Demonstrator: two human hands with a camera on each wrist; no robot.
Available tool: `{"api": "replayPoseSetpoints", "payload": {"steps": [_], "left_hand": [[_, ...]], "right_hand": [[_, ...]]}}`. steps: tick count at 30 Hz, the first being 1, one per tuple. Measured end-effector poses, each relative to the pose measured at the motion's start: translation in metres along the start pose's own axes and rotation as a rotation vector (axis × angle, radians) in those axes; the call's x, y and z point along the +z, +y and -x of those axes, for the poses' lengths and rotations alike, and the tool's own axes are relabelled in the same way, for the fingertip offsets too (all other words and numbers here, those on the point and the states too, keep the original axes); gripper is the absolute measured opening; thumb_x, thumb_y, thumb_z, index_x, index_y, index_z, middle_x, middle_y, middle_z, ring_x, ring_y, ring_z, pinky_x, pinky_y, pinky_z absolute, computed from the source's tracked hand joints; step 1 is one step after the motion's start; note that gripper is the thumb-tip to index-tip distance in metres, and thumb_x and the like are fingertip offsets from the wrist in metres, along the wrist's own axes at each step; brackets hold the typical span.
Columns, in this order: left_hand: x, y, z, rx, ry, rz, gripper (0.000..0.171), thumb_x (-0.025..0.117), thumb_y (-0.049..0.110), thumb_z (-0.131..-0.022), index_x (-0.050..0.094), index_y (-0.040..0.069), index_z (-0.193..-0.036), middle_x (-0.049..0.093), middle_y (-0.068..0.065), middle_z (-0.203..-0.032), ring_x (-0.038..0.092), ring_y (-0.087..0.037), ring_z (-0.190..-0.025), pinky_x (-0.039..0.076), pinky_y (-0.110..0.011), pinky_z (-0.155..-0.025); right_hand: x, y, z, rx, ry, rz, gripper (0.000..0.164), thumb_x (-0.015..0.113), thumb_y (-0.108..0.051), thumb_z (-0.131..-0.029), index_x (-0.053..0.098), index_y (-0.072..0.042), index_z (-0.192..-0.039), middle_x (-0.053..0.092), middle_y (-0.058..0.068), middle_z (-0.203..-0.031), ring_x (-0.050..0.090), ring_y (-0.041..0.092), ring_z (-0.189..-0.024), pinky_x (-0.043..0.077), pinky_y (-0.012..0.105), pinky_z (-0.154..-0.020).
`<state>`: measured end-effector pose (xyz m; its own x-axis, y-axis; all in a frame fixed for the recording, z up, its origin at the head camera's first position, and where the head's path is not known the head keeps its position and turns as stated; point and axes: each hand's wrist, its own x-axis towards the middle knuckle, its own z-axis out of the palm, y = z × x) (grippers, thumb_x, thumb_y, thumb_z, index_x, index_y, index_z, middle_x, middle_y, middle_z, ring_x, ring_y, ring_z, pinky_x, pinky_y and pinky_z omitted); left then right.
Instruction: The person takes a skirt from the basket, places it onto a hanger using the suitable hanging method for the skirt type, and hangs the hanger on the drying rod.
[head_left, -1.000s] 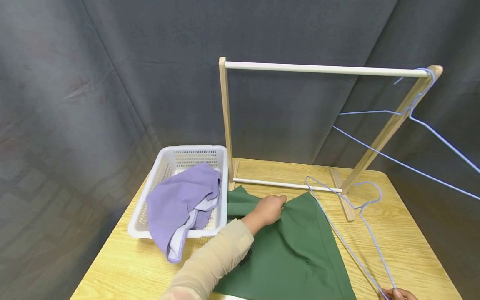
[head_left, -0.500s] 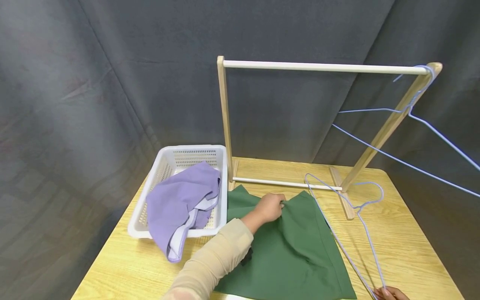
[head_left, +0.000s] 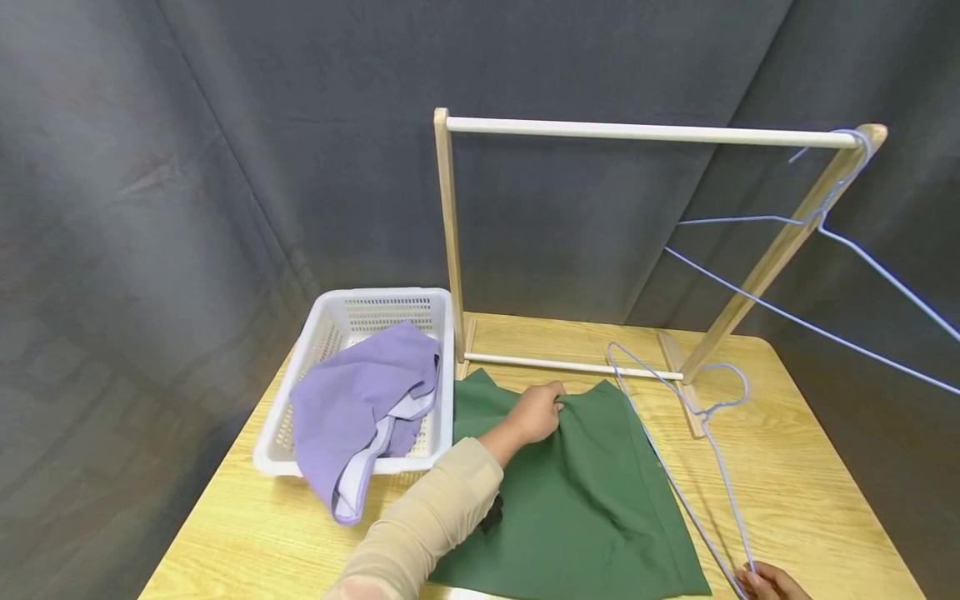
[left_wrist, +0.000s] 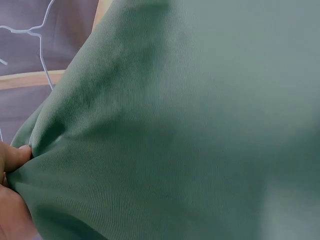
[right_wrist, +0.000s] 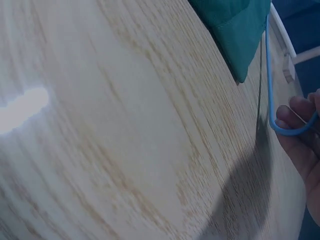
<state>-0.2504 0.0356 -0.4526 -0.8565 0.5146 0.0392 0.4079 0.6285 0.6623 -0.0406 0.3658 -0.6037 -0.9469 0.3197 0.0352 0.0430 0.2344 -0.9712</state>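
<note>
Two things we're gripping: green cloth [head_left: 592,508], left hand [head_left: 534,414] likely holding its rim up, behind the desk's [head_left: 817,467] front edge; hanger [right_wrist: 270,95], right hand [head_left: 772,582] apparently steadying it toward the near right corner.

Since the earlier pictures we see that the right hand [head_left: 772,581] has moved a little nearer the rack's [head_left: 652,132] right foot [head_left: 670,350], bringing the blue hanger [head_left: 706,414] along; the hanger's neck, formerly just beyond that foot, now overlaps it. We also find the green cloth's [head_left: 592,500] raised corner and the left hand [head_left: 534,414] slightly closer to the rack's left post [head_left: 451,242].
</note>
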Motion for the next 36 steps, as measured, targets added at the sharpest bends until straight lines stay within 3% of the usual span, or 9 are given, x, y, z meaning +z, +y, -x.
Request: {"api": "replayPoseSetpoints", "payload": {"steps": [3,5,9,12,15,22,28,32,36], "left_hand": [[0.000,0.000,0.000,-0.011,-0.003,0.011,0.008,0.046,0.005,-0.088,0.052,0.009,-0.085,0.053,-0.001,-0.071,0.047,-0.009,-0.058,0.037,-0.020,-0.051],[0.000,0.000,0.000,-0.014,-0.009,0.014,0.008,0.045,0.005,-0.088,0.051,0.009,-0.087,0.053,-0.002,-0.072,0.047,-0.010,-0.058,0.037,-0.020,-0.051],[0.001,0.002,0.000,0.005,-0.009,-0.041,0.016,0.045,0.003,-0.088,0.054,0.008,-0.100,0.058,-0.003,-0.086,0.054,-0.011,-0.070,0.041,-0.019,-0.058],[0.002,0.001,-0.001,0.046,0.013,-0.118,0.025,0.045,0.003,-0.087,0.055,0.010,-0.110,0.059,-0.003,-0.099,0.056,-0.013,-0.087,0.043,-0.019,-0.071],[0.005,-0.002,-0.001,0.094,0.032,-0.191,0.024,0.043,0.005,-0.089,0.055,0.009,-0.110,0.058,-0.003,-0.101,0.054,-0.015,-0.091,0.042,-0.020,-0.076],[0.011,-0.011,-0.003,0.131,0.053,-0.252,0.018,0.043,0.022,-0.091,0.055,0.013,-0.100,0.057,0.002,-0.087,0.054,-0.009,-0.076,0.042,-0.019,-0.063],[0.009,-0.007,-0.006,0.098,0.014,-0.308,0.025,0.049,0.036,-0.085,0.060,0.022,-0.103,0.060,0.009,-0.094,0.055,-0.005,-0.075,0.041,-0.016,-0.059],[0.004,0.003,-0.006,0.091,-0.010,-0.373,0.014,0.050,0.031,-0.085,0.061,0.023,-0.089,0.059,0.008,-0.078,0.052,-0.005,-0.063,0.038,-0.018,-0.050],[0.000,0.012,-0.003,0.066,0.010,-0.373,0.009,0.051,0.023,-0.086,0.059,0.019,-0.086,0.056,0.004,-0.069,0.048,-0.008,-0.055,0.035,-0.019,-0.045]], "right_hand": [[0.009,-0.006,0.002,-0.073,0.085,0.112,0.042,0.046,0.003,-0.086,0.050,-0.038,-0.086,0.057,-0.020,-0.072,0.055,-0.005,-0.062,0.045,0.014,-0.048],[0.013,-0.006,0.002,-0.074,0.129,0.171,0.042,0.047,0.002,-0.086,0.047,-0.040,-0.088,0.056,-0.021,-0.071,0.055,-0.005,-0.060,0.045,0.014,-0.047],[0.014,-0.004,0.001,-0.037,0.132,0.146,0.042,0.049,0.000,-0.086,0.047,-0.042,-0.088,0.056,-0.020,-0.069,0.055,-0.004,-0.057,0.045,0.014,-0.046],[0.016,-0.005,0.001,-0.070,0.132,0.083,0.045,0.048,0.005,-0.084,0.051,-0.039,-0.088,0.057,-0.016,-0.067,0.055,-0.002,-0.056,0.044,0.013,-0.046],[0.019,-0.009,0.001,-0.114,0.133,0.027,0.048,0.046,0.011,-0.083,0.054,-0.036,-0.088,0.058,-0.014,-0.066,0.055,-0.002,-0.055,0.044,0.012,-0.046],[0.021,-0.012,0.003,-0.161,0.112,-0.095,0.049,0.043,0.016,-0.082,0.058,-0.030,-0.090,0.059,-0.011,-0.068,0.056,-0.001,-0.056,0.044,0.012,-0.047],[0.019,-0.007,0.002,-0.065,0.128,0.021,0.046,0.045,0.009,-0.084,0.053,-0.037,-0.087,0.058,-0.014,-0.067,0.056,0.000,-0.055,0.045,0.014,-0.046],[0.018,-0.006,0.002,-0.007,0.133,0.115,0.045,0.046,0.004,-0.086,0.048,-0.041,-0.086,0.057,-0.015,-0.067,0.056,0.002,-0.055,0.046,0.016,-0.047],[0.017,-0.005,0.001,0.006,0.136,0.159,0.045,0.045,0.005,-0.086,0.046,-0.041,-0.086,0.056,-0.015,-0.066,0.055,0.004,-0.054,0.046,0.018,-0.046]]}}
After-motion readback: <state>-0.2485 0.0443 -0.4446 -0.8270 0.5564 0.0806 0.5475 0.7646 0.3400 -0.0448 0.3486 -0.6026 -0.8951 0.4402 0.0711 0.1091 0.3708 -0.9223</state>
